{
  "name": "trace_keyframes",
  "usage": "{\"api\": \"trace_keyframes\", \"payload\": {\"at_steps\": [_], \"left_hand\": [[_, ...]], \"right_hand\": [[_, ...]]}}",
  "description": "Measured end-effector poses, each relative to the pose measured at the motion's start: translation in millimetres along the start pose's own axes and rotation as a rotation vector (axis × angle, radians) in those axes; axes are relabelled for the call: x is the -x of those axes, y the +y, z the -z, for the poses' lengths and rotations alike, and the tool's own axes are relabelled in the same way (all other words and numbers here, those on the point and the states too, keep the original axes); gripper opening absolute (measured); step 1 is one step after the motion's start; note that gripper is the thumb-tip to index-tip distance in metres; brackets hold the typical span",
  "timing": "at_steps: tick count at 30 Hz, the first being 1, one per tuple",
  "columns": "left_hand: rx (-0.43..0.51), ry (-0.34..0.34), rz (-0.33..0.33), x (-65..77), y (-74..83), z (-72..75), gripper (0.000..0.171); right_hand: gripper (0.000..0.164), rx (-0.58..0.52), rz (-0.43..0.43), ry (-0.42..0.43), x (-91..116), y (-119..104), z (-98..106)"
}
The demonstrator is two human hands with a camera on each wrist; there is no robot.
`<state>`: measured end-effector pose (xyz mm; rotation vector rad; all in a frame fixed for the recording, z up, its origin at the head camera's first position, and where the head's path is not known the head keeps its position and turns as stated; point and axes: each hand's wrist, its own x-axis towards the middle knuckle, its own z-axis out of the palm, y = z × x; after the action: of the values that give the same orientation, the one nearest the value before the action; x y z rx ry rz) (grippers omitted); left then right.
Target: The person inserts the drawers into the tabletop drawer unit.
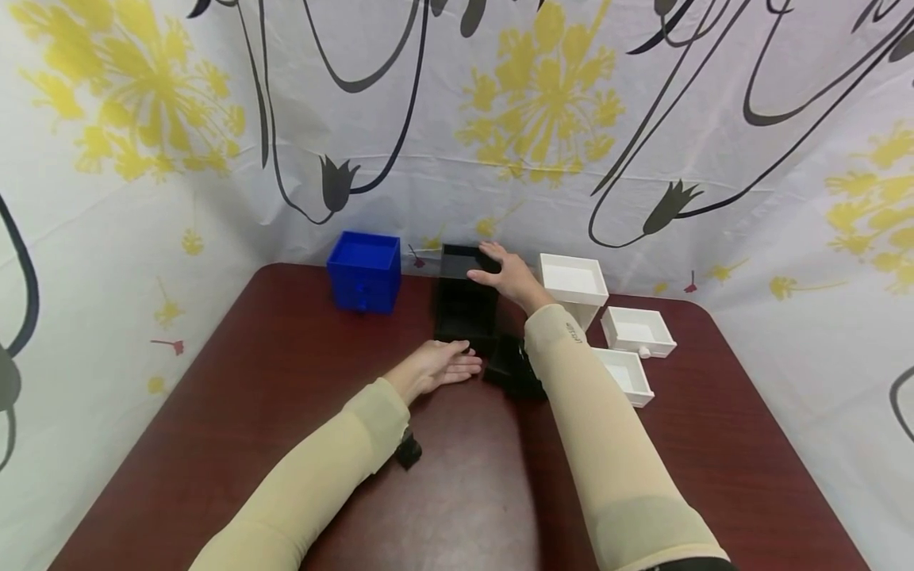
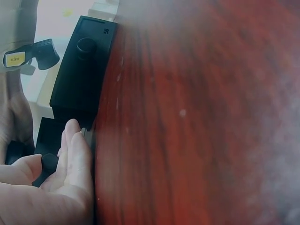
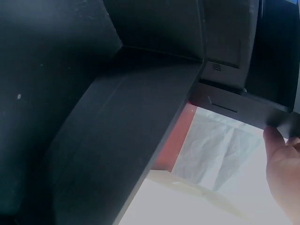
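Observation:
A black drawer cabinet (image 1: 466, 313) stands near the back of the table, its upper part hollow. My right hand (image 1: 510, 277) rests on its upper right side with fingers spread; in the right wrist view the thumb (image 3: 274, 140) touches a black edge. My left hand (image 1: 443, 365) is low at the cabinet's front, fingers fairly straight. In the left wrist view a round black knob (image 2: 49, 163) lies between that hand's thumb and fingers. A loose black drawer (image 1: 510, 369) with its own knob (image 2: 86, 45) sits right of the left hand, partly hidden by the right forearm.
At the back left stands a blue drawer cabinet (image 1: 364, 274). To the right are a white cabinet (image 1: 574, 277) and two loose white drawers, one farther back (image 1: 639, 329) and one nearer (image 1: 624, 374). A patterned cloth (image 1: 457, 119) hangs behind the dark red table (image 1: 300, 381).

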<state>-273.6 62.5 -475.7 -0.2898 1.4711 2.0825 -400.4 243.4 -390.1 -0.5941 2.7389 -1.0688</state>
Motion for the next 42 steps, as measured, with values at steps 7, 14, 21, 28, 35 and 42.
{"api": "trace_keyframes", "payload": {"at_steps": [7, 14, 21, 28, 35, 42], "left_hand": [[0.011, 0.004, 0.007, 1.3, 0.5, 0.2, 0.033], [0.002, -0.003, -0.002, 0.1, 1.2, 1.9, 0.035], [-0.004, -0.012, -0.005, -1.6, 1.0, 2.8, 0.037], [0.007, -0.006, -0.007, -0.5, 0.5, 0.7, 0.037], [0.028, 0.008, -0.019, 0.9, -1.1, -0.8, 0.037], [0.041, 0.007, -0.032, 2.4, -1.1, 0.1, 0.04]], "right_hand": [[0.081, -0.05, -0.005, -0.005, 1.1, -0.1, 0.3], [0.081, -0.035, 0.007, -0.001, 0.7, 0.2, 0.2], [0.081, -0.026, -0.001, 0.006, 0.7, -0.4, -0.3], [0.079, -0.027, 0.015, 0.01, 1.1, -0.7, 0.6], [0.079, -0.027, 0.018, -0.001, 1.1, -0.8, 1.3], [0.077, -0.023, 0.018, 0.012, 1.8, -2.6, -0.9]]}}
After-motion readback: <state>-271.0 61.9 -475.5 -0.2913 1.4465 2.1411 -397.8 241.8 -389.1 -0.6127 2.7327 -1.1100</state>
